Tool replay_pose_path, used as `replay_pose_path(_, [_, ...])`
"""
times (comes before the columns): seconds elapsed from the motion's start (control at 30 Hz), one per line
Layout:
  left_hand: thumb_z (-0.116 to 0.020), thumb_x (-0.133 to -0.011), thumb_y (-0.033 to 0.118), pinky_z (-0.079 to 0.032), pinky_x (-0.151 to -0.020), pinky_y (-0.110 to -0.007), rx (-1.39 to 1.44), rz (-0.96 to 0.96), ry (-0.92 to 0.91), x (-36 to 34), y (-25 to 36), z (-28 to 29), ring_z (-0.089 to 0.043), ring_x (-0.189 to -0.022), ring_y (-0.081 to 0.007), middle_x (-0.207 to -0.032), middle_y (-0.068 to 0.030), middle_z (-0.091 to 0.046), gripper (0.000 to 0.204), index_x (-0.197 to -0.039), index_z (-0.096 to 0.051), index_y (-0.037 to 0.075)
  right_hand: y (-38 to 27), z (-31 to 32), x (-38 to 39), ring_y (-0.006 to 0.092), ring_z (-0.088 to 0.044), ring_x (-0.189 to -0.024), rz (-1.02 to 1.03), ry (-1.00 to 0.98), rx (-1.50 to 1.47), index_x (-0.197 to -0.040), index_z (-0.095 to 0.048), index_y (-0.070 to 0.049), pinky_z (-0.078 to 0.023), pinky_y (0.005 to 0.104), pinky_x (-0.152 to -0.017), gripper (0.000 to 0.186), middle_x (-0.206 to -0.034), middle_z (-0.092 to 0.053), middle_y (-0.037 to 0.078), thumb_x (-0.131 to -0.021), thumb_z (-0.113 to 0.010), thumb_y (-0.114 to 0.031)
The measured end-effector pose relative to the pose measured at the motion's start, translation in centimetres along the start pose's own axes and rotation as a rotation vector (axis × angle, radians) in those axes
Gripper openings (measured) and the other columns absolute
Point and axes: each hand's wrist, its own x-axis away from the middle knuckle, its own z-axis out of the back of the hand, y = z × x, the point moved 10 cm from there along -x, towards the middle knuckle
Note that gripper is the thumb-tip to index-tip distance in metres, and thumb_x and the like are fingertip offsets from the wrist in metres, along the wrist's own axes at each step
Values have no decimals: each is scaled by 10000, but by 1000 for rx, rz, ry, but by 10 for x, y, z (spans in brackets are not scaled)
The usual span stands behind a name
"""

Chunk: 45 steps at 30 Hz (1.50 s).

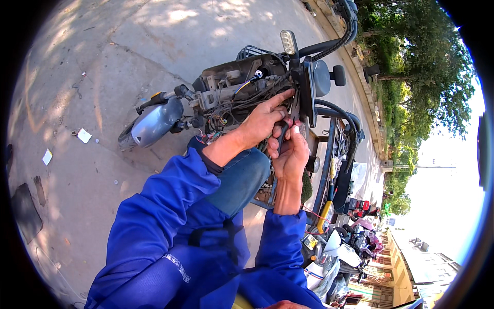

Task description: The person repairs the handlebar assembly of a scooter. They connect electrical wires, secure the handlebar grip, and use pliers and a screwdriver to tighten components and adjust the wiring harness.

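Note:
My left hand (265, 118) is at the wiring by the stripped handlebar column of a vehicle (226, 92). Its index finger stretches up beside the dark upright panel (307, 90); the other fingers curl against something small, hidden from me. My right hand (288, 154) grips a small dark-handled tool (281, 134), with thumb and fingertips meeting just right of my left hand. Loose wires (247, 98) run through the grey frame around both hands. A blue-grey front mudguard (157, 123) lies left of them.
My bent knee (247, 180) is under my forearms. Curved black rails (347, 123) and a yellow-handled bar (324, 216) are at the right, with parked scooters (342, 252) behind. Concrete ground (92, 180) holds paper scraps and debris. A bit of unclear skin shows at the bottom edge.

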Motion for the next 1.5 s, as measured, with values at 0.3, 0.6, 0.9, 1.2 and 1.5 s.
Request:
replay_pose_path(0.3, [-432,-973,17,-424,-507,-201,19,-65,104,1,2,-1,-504,-596,-61,-840,-21,-605,572,-1544,-401,7,-1,14,-4,215,-558,-658,-88,-68,-14,-950,-517,-92,-401,276,-485,272,-935,-591,145,-1056,-538,-342])
replay_pose_path(0.6, [-443,-979,47,-449,-674,-234,241,-51,176,-11,1,13,-536,-739,-96,-919,-59,-631,400,-1346,-561,-56,-11,30,-12,181,-599,-623,65,-76,246,-1111,-579,29,-447,280,-501,275,-909,-650,146,-1014,-634,-222])
replay_pose_path(0.9, [-477,-1062,245,-436,-674,-279,353,10,250,-7,-6,18,-541,-750,-133,-895,-56,-623,344,-1188,-649,-26,-41,37,1,68,-543,-604,330,-43,1158,-1095,-656,10,-425,229,-527,256,-765,-619,24,-1021,-640,-235])
replay_pose_path(1.2, [-485,-1079,329,-348,-602,-259,27,188,368,14,-18,28,-449,-685,-102,-828,-18,-545,363,-1055,-650,6,-57,7,44,494,-637,-881,329,-49,1547,-1100,-635,20,-514,499,-731,240,-998,-664,267,-953,-676,-165])
replay_pose_path(1.5, [-459,-1009,127,-274,-488,-233,-71,74,416,16,21,26,-338,-554,-48,-724,42,-447,192,-1082,-592,10,-66,50,69,174,-638,-858,458,148,900,-1135,-552,-16,-516,301,-798,298,-991,-664,89,-925,-749,-93])
